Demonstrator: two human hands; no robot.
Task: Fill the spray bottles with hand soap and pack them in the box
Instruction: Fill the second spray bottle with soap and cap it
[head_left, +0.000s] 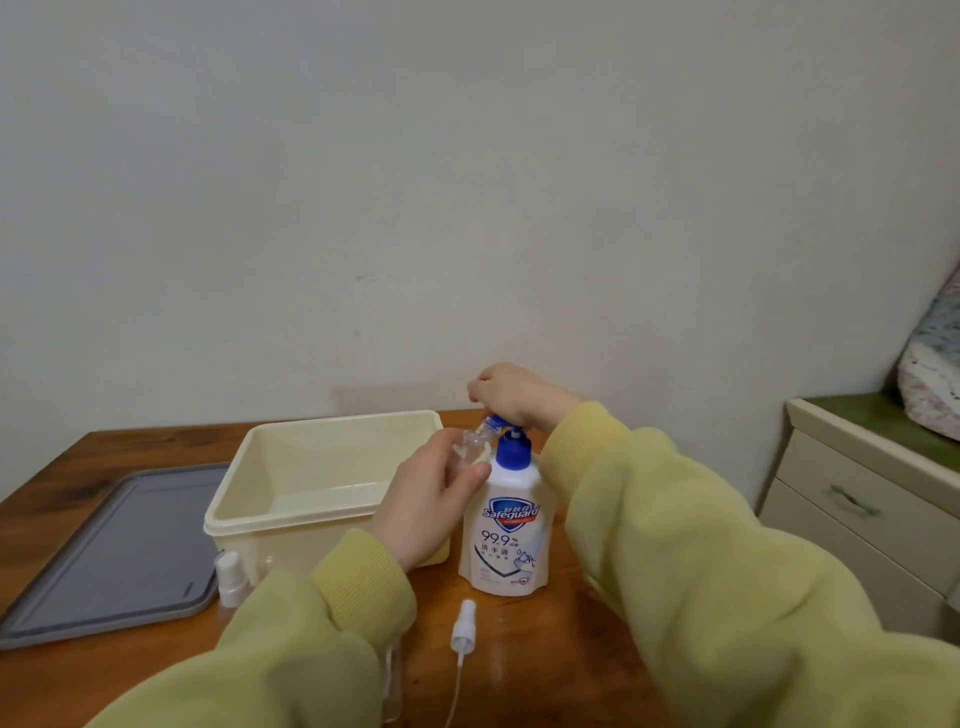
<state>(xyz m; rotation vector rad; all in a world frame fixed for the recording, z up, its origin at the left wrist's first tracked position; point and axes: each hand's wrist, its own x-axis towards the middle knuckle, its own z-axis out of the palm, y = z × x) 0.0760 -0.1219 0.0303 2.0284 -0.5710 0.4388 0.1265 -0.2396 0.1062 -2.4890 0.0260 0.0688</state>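
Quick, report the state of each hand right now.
Left hand: grips the tilted clear spray bottle.
Right hand: fingers curled over the blue pump head, pressing on it.

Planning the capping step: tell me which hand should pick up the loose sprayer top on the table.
Right, probably. The left hand grips the small clear bottle; the right hand only presses the soap pump, so it could reach the sprayer top.
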